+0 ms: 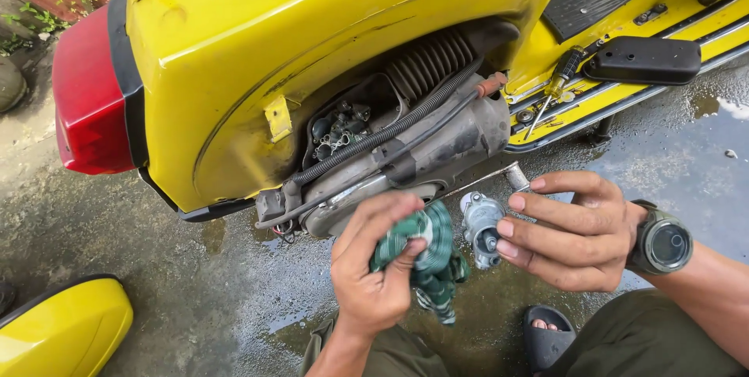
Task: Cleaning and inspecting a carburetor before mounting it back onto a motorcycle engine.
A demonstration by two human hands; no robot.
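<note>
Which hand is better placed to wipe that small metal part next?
Probably the left hand: it grips the green checked cloth right beside the metal part, which the right hand is busy holding.

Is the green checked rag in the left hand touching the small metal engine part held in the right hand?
Apart. The head view shows a strip of wet ground between the rag in the left hand and the metal part pinched by the right hand.

Outdoors in flat daylight: wet grey concrete ground (pixel 156 268) with puddles, a yellow scooter body (pixel 257 41) with red tail light (pixel 90 92) and exposed engine bay filling the upper view, a detached yellow side panel (pixel 58 330) lying lower left.
</note>
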